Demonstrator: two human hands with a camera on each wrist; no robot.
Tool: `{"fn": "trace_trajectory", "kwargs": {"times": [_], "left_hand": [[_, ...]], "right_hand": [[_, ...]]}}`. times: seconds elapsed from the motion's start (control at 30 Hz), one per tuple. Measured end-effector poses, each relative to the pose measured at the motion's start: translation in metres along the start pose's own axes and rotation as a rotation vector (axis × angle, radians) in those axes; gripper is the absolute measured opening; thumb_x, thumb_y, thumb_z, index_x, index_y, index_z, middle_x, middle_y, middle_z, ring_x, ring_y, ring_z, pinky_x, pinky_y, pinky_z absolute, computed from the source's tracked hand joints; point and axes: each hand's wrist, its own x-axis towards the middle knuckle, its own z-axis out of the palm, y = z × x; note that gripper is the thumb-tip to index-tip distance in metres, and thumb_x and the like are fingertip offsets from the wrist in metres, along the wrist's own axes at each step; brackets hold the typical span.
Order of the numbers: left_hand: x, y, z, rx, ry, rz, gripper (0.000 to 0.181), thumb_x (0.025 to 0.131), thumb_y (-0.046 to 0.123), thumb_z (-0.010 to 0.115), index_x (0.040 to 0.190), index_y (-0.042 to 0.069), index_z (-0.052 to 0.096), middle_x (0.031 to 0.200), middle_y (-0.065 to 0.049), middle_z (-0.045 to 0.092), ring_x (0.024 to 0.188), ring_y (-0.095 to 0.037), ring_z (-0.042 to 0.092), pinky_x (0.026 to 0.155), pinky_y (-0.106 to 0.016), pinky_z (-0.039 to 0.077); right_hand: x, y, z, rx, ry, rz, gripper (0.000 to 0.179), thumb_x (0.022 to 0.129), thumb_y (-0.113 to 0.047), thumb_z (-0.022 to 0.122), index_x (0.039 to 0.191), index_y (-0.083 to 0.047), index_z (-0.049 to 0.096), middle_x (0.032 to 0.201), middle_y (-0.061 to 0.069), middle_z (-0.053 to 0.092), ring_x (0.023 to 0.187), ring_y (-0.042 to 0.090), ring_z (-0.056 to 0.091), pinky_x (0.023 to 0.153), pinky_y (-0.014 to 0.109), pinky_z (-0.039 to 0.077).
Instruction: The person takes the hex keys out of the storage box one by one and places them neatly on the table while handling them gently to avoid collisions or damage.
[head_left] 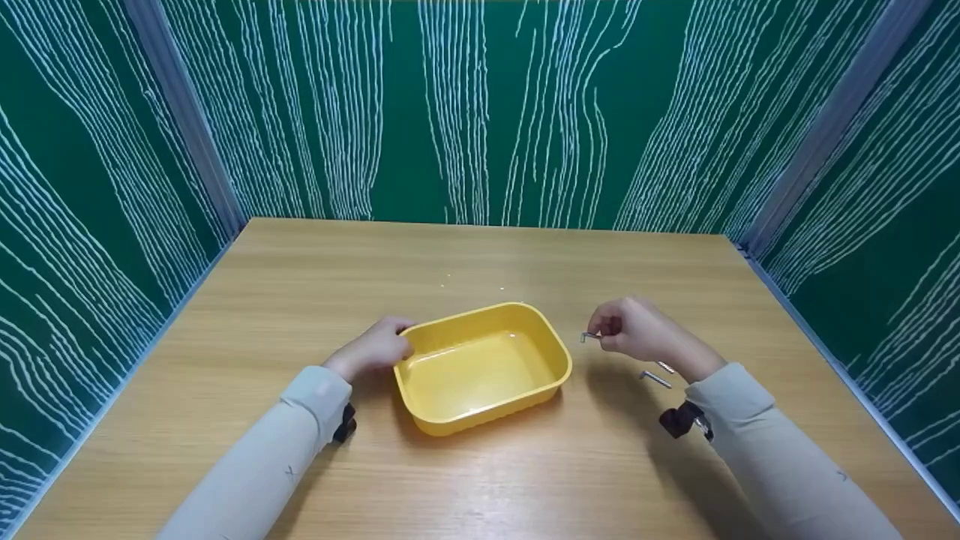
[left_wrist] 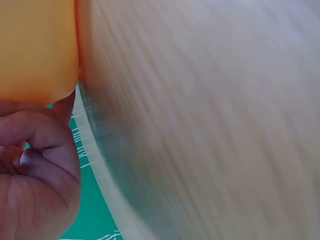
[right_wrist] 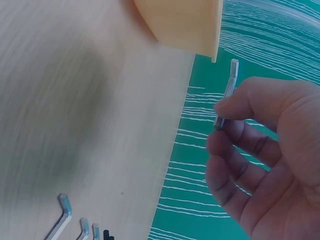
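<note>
A yellow plastic tub with rounded corners sits on the wooden table, slightly turned, and its inside is bare. My left hand grips the tub's left end, thumb over the rim and fingers at the outer wall. Just off the tub's right end, my right hand pinches a small silver hex key between thumb and fingertips, its bent end sticking out toward the tub. Below that hand, more hex keys lie on the table, at least one of them with a black end.
The wooden table ends at green walls with white wavy lines on the back and both sides. Tiny pale specks dot the table behind the tub. A dark wrist device hangs under the right sleeve.
</note>
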Motion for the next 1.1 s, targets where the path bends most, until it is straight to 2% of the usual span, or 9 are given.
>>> {"fn": "trace_trajectory", "kwargs": {"times": [0.17,0.4,0.7,0.87,0.97,1.1], "left_hand": [[0.000,0.000,0.000,0.000,0.003,0.007,0.044,0.080,-0.004,0.047,0.116,-0.004,0.073,0.089,-0.004,0.062,0.076,-0.015,0.057,0.070,-0.022,0.049],[-0.001,0.001,0.000,-0.034,-0.016,-0.025,0.047,0.084,-0.003,0.046,0.124,-0.003,0.072,0.094,-0.005,0.063,0.080,-0.016,0.060,0.071,-0.023,0.052],[-0.001,0.001,0.000,-0.041,-0.016,-0.052,0.050,0.085,-0.003,0.047,0.129,-0.001,0.072,0.096,-0.006,0.065,0.077,-0.015,0.060,0.066,-0.022,0.052],[0.000,0.001,0.000,-0.041,-0.019,-0.057,0.047,0.086,-0.003,0.048,0.125,-0.001,0.072,0.094,-0.005,0.064,0.076,-0.015,0.059,0.065,-0.022,0.051],[0.000,0.000,-0.001,-0.054,-0.028,-0.047,0.045,0.085,-0.004,0.047,0.122,-0.003,0.072,0.093,-0.005,0.063,0.076,-0.015,0.060,0.067,-0.022,0.052],[0.000,0.000,-0.001,-0.070,-0.037,-0.032,0.044,0.084,-0.005,0.046,0.119,-0.004,0.072,0.093,-0.007,0.064,0.078,-0.017,0.061,0.069,-0.023,0.054]], "right_hand": [[-0.002,0.006,0.002,-0.014,0.004,0.019,0.013,0.088,0.007,0.075,0.097,-0.001,0.079,0.083,0.006,0.070,0.075,0.019,0.057,0.068,0.023,0.053],[-0.007,0.016,0.006,-0.033,-0.010,0.059,0.012,0.088,0.006,0.075,0.097,0.000,0.080,0.085,0.006,0.072,0.077,0.020,0.059,0.071,0.025,0.055],[-0.014,0.024,0.009,-0.048,-0.044,0.137,0.010,0.093,0.002,0.075,0.099,-0.005,0.079,0.091,0.008,0.073,0.081,0.022,0.061,0.077,0.033,0.059],[-0.019,0.028,0.012,-0.059,-0.056,0.178,0.004,0.094,-0.005,0.079,0.098,-0.007,0.079,0.090,0.007,0.071,0.081,0.021,0.061,0.072,0.030,0.055],[-0.023,0.032,0.013,-0.070,-0.056,0.162,0.004,0.093,-0.009,0.081,0.094,-0.006,0.078,0.087,0.006,0.070,0.077,0.019,0.059,0.067,0.028,0.050],[-0.028,0.038,0.014,-0.075,-0.049,0.127,0.003,0.089,-0.004,0.080,0.090,-0.005,0.077,0.082,0.004,0.069,0.073,0.017,0.056,0.064,0.028,0.047]]}}
